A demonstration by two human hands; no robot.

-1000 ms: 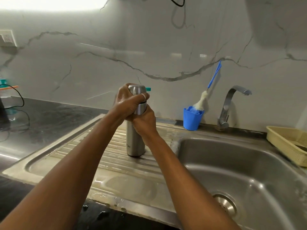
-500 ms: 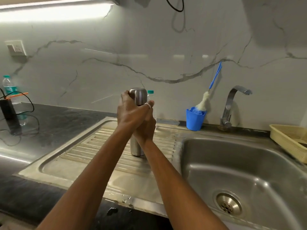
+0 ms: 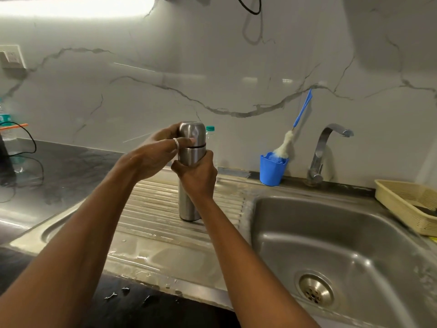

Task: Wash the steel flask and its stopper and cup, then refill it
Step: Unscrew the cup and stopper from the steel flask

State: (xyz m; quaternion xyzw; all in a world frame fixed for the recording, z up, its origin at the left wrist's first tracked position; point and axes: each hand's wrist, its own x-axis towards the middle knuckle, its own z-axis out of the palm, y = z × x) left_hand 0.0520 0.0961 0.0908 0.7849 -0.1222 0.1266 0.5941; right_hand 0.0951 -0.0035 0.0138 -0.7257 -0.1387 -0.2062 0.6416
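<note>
Half a second ago the left hand [image 3: 156,155] lay clasped over the right hand [image 3: 197,177] and hid much of the top. Now it has drawn off to the left, and only its thumb and fingertips pinch the domed steel cup [image 3: 192,132], whose crown shows fully. The right hand keeps its grip round the middle of the tall cylindrical steel flask [image 3: 189,204], which stands upright as before on the ribbed steel drainboard [image 3: 146,209]. To the right lies the steel sink basin [image 3: 331,233]. Behind it a blue plastic holder [image 3: 272,171] with a blue-handled white brush [image 3: 285,143] stands beside the curved chrome tap [image 3: 324,147]. A cream plastic basket [image 3: 402,200] sits at the far right. The black stone worktop [image 3: 71,166] runs left beneath a white veined wall [image 3: 165,67].
</note>
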